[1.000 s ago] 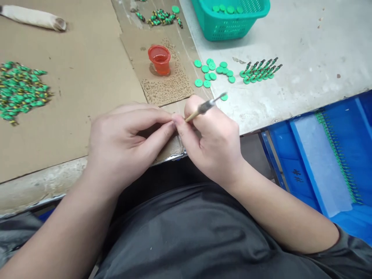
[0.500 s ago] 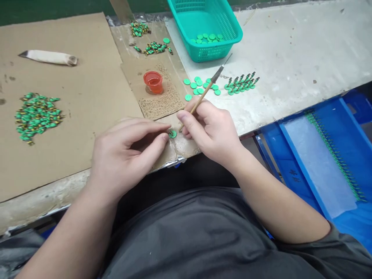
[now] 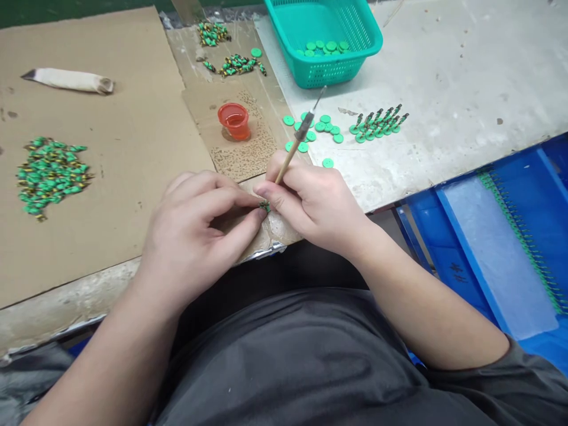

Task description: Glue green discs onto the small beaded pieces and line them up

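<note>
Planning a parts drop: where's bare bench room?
Widest: whitish tabletop right of the teal perforated plastic basket. Also brown cardboard sheet between the pile of small green, black and yellow pieces and left hand. Crowded: loose round green discs between basket and right hand.

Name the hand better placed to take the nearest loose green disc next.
Right, probably: the right hand is just beside the nearest loose green disc, though it holds a wooden-handled tool. The left hand is farther off, its fingertips at a small green-and-dark piece.
</note>
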`<state>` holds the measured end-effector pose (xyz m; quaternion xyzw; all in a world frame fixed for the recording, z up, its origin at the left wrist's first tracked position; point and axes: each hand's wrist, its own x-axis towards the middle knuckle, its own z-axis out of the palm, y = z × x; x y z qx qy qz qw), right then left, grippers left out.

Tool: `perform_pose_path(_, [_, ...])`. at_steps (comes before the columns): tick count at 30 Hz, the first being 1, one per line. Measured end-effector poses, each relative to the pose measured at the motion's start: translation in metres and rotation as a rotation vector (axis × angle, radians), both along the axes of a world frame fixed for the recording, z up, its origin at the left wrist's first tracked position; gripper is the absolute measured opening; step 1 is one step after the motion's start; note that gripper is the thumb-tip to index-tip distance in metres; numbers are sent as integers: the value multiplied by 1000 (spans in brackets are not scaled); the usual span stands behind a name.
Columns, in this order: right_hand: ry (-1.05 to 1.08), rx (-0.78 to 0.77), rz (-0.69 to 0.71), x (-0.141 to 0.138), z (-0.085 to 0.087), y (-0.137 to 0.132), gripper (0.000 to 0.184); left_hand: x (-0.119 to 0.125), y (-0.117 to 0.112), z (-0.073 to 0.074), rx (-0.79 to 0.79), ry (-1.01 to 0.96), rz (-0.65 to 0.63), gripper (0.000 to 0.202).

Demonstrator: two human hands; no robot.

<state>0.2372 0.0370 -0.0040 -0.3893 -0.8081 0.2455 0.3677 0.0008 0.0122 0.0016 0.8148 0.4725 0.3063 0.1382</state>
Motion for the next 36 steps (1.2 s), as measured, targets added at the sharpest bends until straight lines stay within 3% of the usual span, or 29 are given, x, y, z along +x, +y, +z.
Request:
perform_pose_path(9, [-72, 18, 36, -1, 2, 0, 32, 1, 1, 3, -34, -13, 1, 15])
perform_pose_path(16, [54, 87, 90, -4, -9, 0, 28, 7, 0, 10, -116, -9, 50, 24])
perform_pose_path(19, [213, 16, -3, -2, -4, -9, 26, 5, -1, 12, -143, 20, 75, 24])
perform_pose_path(23, [479, -175, -247, 7, 4, -27, 34, -1, -4, 15, -163, 8, 45, 22])
perform_pose_path(31, [439, -325, -279, 15, -3, -37, 46, 11, -5, 21, -236, -206, 138, 19])
perform_pose_path(36, [414, -307, -263, 15, -2, -38, 35, 8, -8, 46, -437, -468, 141, 12])
